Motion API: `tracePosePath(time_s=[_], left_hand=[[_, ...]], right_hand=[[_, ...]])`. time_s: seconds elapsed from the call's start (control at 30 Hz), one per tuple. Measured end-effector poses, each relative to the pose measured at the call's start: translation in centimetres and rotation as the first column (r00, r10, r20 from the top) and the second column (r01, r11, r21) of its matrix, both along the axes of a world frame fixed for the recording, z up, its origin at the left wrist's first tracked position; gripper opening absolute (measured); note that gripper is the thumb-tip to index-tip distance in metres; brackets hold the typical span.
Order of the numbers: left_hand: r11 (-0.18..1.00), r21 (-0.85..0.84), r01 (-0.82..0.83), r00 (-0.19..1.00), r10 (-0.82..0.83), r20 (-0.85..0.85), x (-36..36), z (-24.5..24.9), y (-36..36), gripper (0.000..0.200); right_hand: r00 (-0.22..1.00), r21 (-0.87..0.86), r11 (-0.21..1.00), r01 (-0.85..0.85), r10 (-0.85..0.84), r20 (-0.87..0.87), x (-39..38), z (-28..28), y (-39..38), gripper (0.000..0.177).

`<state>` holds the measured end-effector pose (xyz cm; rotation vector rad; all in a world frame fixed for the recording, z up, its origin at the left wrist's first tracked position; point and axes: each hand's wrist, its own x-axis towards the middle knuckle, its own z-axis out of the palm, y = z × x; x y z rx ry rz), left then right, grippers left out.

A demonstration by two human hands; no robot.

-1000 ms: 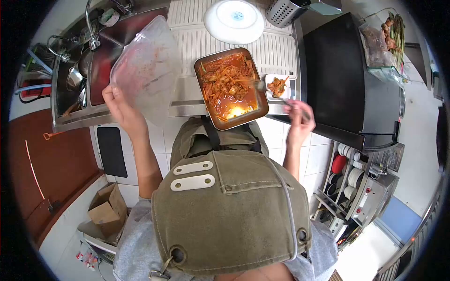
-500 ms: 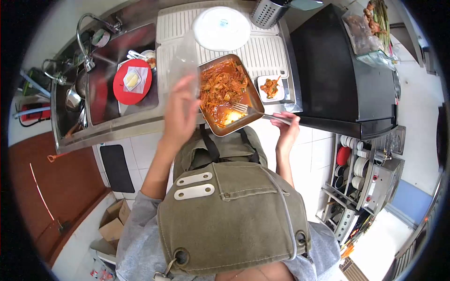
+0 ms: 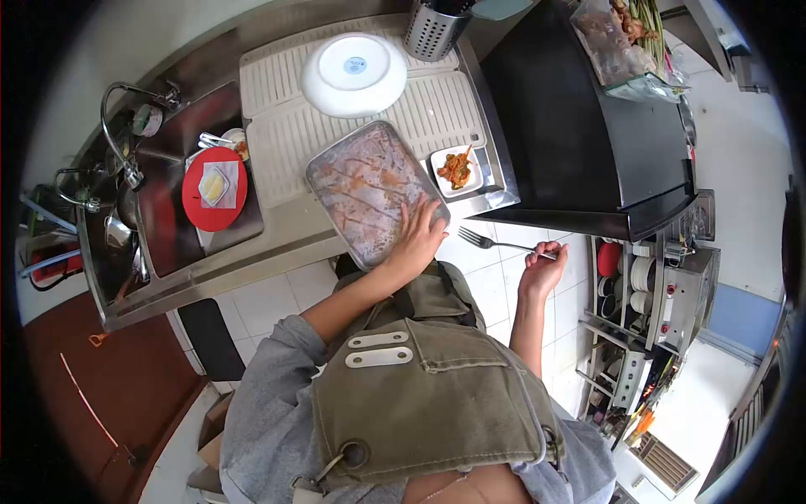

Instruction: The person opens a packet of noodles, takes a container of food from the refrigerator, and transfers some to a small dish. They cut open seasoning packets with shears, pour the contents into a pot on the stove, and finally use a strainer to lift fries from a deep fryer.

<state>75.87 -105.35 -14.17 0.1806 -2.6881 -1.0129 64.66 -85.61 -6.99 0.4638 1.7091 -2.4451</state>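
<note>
A translucent lid with reddish smears lies over the rectangular food container at the front edge of the drainboard. Kimchi-like red food shows only dimly through it. My left hand rests on the lid's near right corner, fingers spread and flat. Off to the right, my right hand is closed around the handle of a fork, its tines pointing left, in the air in front of the counter. A small white dish holding a portion of the red food sits just right of the container.
An upturned white bowl stands on the ribbed drainboard, near a perforated utensil holder. In the sink at left is a red plate. A black appliance borders the counter on the right.
The blurred lid at my left hand now covers the container, and that hand has moved right onto it. My right hand has drawn the fork out of the food, rightward and down.
</note>
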Motion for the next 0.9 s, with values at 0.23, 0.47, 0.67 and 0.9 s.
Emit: tracePosePath(time_s=[0.23,0.47,0.67,0.9], left_hand=[[0.997,-0.062,-0.036,0.998,0.039,0.052,-1.0,-1.1,0.7,0.022],[0.994,-0.106,-0.027,0.995,0.036,0.088,-0.7,-1.3,1.3,0.019],[0.99,0.094,-0.102,0.994,0.097,0.058,-1.0,-0.4,1.1,0.015],[0.787,0.199,-0.585,0.79,0.608,-0.08,2.5,1.3,-2.3,0.038]], right_hand=[[0.999,0.097,0.995,0.007,-0.012,0.049,-2.8,-0.7,0.5,0.034],[0.679,0.852,0.399,-0.338,0.731,-0.073,-5.1,-1.5,-3.7,0.024],[0.291,0.845,-0.117,-0.522,0.907,0.305,-5.4,-3.2,-7.5,0.024],[0.137,0.78,-0.238,-0.579,0.914,0.381,-4.2,-5.8,-9.3,0.033]])
